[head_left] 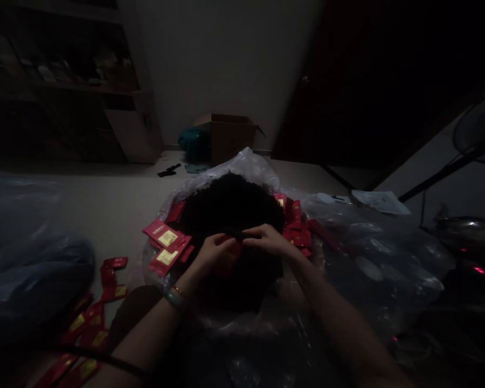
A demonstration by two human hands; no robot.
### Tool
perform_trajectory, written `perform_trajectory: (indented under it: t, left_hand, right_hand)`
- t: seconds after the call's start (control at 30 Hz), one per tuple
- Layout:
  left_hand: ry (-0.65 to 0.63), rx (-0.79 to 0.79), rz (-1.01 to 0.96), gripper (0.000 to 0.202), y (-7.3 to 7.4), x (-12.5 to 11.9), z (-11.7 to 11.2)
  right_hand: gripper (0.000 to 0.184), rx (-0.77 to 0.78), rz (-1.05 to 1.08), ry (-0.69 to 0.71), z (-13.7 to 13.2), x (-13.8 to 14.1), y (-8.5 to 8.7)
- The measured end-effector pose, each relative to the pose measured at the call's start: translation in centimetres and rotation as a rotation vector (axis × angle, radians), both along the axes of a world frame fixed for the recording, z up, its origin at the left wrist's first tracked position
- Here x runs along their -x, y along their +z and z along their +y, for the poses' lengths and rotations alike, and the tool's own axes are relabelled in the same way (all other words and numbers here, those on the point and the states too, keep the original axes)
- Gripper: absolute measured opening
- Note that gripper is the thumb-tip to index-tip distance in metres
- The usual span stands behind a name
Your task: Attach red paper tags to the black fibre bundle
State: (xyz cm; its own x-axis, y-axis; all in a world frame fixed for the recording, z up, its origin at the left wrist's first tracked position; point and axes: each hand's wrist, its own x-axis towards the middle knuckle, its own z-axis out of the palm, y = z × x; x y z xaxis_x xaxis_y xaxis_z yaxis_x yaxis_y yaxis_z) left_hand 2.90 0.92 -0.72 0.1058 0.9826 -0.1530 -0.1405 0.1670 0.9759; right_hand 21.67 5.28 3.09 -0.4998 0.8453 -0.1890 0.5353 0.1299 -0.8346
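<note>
In the dim head view, a heap of dark, shredded, leaf-like material rises from a clear plastic bag. My left hand is closed on a red packet over the heap's near side. My right hand pinches a small dark piece at the packet's top edge; the gloom hides what exactly it is. Red packets with gold labels lie in a stack at the heap's left. More red packets rest along its right side.
Loose red packets are scattered on the floor at lower left, beside a large plastic bag. An open cardboard box and a teal bag stand by the wall. A fan is at right.
</note>
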Motion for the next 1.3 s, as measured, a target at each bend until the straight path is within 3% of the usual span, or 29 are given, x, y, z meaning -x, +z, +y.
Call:
perform_trajectory:
  t: [0.2,0.4,0.53,0.67,0.77,0.83,0.93,1.03,1.2,1.3]
  left_hand:
    - [0.046,0.013,0.034,0.036,-0.3,-0.1,0.0]
    - [0.092,0.022,-0.063,0.034,-0.4,0.2,0.1]
    - [0.14,0.066,-0.143,0.036,-0.8,0.3,0.2]
    - [0.15,0.077,-0.135,0.043,-1.7,0.1,0.4]
    - [0.15,0.046,-0.122,0.045,-2.1,0.0,0.5]
    - [0.149,0.025,-0.119,0.046,-2.1,-0.1,0.5]
    - [0.135,-0.004,-0.1,0.05,-1.9,-0.3,0.4]
    - [0.114,-0.041,-0.029,0.052,-1.8,-0.2,0.4]
    - [0.118,-0.078,0.125,0.049,-1.8,-0.1,0.6]
    - [0.138,-0.123,0.183,0.036,-1.3,0.0,0.4]
  right_hand:
    - [0.045,0.049,0.039,0.084,-0.4,0.4,0.2]
    - [0.05,0.043,0.033,-0.08,0.5,-2.5,-0.5]
    - [0.035,-0.064,-0.274,-0.036,0.9,-5.4,-2.9]
    - [0.037,-0.122,-0.496,-0.033,0.8,-6.2,-4.6]
    - [0.036,-0.204,-0.341,-0.095,0.7,-4.5,-4.4]
    - [0.036,-0.255,-0.135,-0.169,0.4,-2.4,-3.8]
    - [0.039,-0.255,0.1,-0.175,-0.3,1.3,-3.2]
    - [0.018,-0.267,0.152,-0.213,-0.9,3.7,-3.1]
    - [0.017,-0.241,0.189,-0.254,-1.1,3.6,-3.3]
    - [0.021,-0.121,0.188,-0.223,-1.1,2.9,-3.2]
